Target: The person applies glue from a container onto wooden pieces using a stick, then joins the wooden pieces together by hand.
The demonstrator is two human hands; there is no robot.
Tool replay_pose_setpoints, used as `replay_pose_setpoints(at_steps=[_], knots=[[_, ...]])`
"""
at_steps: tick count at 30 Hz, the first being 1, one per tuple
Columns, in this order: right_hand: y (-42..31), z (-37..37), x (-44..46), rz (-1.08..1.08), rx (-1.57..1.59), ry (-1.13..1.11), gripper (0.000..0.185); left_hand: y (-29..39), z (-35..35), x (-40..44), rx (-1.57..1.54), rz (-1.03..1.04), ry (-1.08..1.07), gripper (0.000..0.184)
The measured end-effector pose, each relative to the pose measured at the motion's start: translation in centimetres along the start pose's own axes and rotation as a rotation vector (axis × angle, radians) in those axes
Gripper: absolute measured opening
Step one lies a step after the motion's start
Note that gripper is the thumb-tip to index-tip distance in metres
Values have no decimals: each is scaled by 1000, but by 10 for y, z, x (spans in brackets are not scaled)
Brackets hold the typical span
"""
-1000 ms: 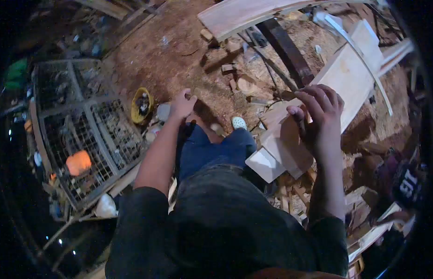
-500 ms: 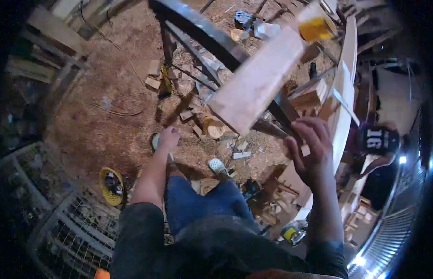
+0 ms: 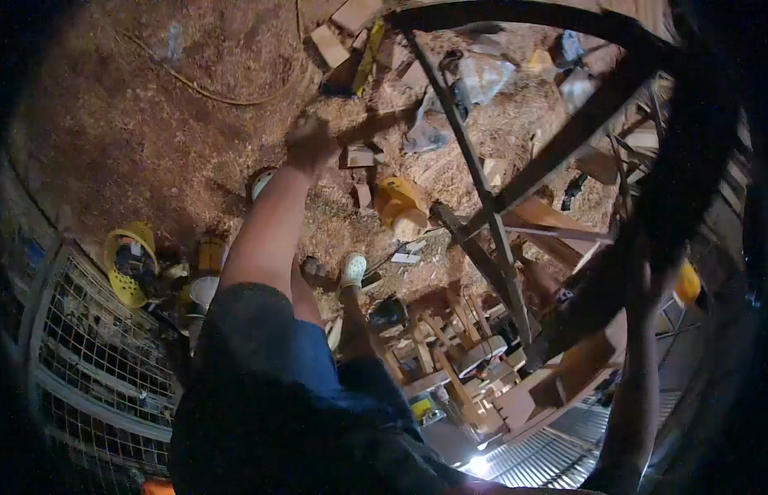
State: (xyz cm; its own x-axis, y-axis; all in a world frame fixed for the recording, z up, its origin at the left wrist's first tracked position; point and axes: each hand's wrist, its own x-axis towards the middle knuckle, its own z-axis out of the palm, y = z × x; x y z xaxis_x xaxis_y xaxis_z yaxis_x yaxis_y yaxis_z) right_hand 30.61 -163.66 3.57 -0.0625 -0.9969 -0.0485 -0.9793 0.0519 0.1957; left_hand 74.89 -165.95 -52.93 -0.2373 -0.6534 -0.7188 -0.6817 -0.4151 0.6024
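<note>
My left hand [image 3: 310, 142] is out over the sawdust-covered ground, blurred and rounded in outline; its fingers cannot be made out. Close to it on the right lie small wood blocks [image 3: 362, 156]. My right forearm [image 3: 636, 379] reaches up the right side to a dark curved beam [image 3: 689, 165]. Shadow hides my right hand there, so its fingers and any contact with the beam are unclear. Dark struts [image 3: 475, 157] cross inside the curve. A yellow object [image 3: 399, 202] sits on the ground between my left hand and the struts.
A yellow basket [image 3: 130, 289] stands at the left beside a wire-mesh frame [image 3: 95, 355]. Wood offcuts [image 3: 450, 363] are piled at lower centre, near corrugated metal [image 3: 557, 454]. Plastic sheeting [image 3: 483, 78] lies at the top. A cord [image 3: 227, 100] curves over the ground at upper left.
The view has swung right. The pale plank and the person in the numbered shirt are no longer visible. The dark curved beam now fills the right side, and my right hand has passed into shadow.
</note>
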Motion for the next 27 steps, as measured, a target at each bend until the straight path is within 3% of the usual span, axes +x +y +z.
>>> replay_pose_setpoints(at_steps=[3, 8, 13, 17, 21, 22, 24, 25, 26, 27], knots=[[23, -14, -20, 24, -109, -24, 85, 6, 15, 54, -212, -56, 93, 48], [35, -33, -38, 62, -238, -83, 88, 2, 38, 122, -256, -75, 124, 42], [44, -42, -50, 72, -280, -115, 92, -7, 55, 133, -245, -66, 85, 37], [53, -46, -68, 107, -314, -127, 95, 1, 44, 79, -125, 8, -37, 33], [47, -4, -82, 106, -406, -140, 99, 24, -15, -12, 120, 167, -235, 29], [33, 8, -77, 120, -371, -143, 99, 27, -35, -40, 217, 203, -299, 29], [-37, 15, -22, 273, 108, -132, 92, 29, -81, -95, 457, 260, -437, 27], [-57, 6, -3, 280, 127, -158, 86, 34, -114, -120, 543, 250, -477, 26], [-77, -3, 16, 286, 146, -184, 81, 20, -135, -140, 80, 396, -240, 22], [-88, -17, 31, 278, 165, -212, 81, 16, -155, -157, 89, 228, -160, 19]])
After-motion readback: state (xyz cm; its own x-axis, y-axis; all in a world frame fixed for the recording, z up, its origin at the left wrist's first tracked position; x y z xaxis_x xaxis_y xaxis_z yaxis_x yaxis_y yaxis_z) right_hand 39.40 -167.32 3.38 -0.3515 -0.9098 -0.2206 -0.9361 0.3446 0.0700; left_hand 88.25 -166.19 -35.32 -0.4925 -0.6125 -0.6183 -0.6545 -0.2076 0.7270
